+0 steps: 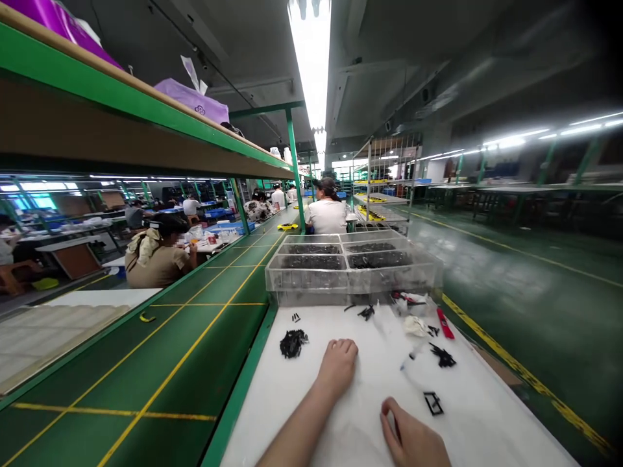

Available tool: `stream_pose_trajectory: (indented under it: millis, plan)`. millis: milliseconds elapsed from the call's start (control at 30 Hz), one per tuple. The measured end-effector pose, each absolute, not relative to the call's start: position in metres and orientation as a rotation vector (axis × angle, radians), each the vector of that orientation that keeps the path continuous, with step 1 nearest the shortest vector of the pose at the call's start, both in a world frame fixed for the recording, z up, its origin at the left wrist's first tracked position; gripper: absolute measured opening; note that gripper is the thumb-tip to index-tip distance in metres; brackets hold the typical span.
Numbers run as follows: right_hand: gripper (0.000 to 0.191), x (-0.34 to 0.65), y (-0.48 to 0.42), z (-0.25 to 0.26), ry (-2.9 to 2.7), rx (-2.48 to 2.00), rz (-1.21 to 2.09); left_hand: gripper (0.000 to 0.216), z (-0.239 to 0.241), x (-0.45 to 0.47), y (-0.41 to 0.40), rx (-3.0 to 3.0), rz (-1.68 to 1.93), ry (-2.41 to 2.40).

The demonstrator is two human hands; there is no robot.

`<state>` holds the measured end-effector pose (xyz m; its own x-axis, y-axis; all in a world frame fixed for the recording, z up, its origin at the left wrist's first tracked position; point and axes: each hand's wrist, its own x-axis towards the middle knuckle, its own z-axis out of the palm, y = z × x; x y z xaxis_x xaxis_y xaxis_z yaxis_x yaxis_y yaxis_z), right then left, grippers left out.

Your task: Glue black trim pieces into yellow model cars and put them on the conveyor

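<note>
My left hand (339,364) rests back up on the white tabletop (357,421), its fingers curled down and their tips hidden. Whatever may be under those fingers cannot be seen. Lower and to the right, my right hand (413,434) lies on its side, loosely bent, with a gap between thumb and finger and nothing visible in it. Close to that hand is a small black rectangular frame (433,403). A heap of small black parts (293,344) sits left of my left hand. Another pile of black strips (442,355) lies to the right.
A clear divided bin (306,279) of dark parts stands at the table's far end. Near it lie a red object (444,323) and crumpled white material (415,326). A green conveyor belt (195,350) runs along the left, beneath a shelf (146,104). Other people sit farther off.
</note>
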<state>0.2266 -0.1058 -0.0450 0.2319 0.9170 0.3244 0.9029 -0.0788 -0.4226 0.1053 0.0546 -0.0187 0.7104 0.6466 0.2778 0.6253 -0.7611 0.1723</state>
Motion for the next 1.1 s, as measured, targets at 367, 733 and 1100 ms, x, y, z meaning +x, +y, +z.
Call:
stream_pose_trajectory:
  millis: [367, 733, 1100]
  plan:
    - [0.02, 0.221, -0.115, -0.024, -1.663, -1.924, -0.095, 0.036, -0.017, 0.131, 0.04, 2.965, 0.346, 1.311]
    - [0.023, 0.235, -0.133, -0.017, -1.518, -1.752, 0.129, 0.032, -0.014, 0.108, 0.042, 2.738, 0.617, 1.199]
    - [0.03, 0.395, -0.068, -0.001, -1.195, -2.07, -0.015, 0.023, -0.015, 0.107, 0.051, 2.444, 0.704, 1.095]
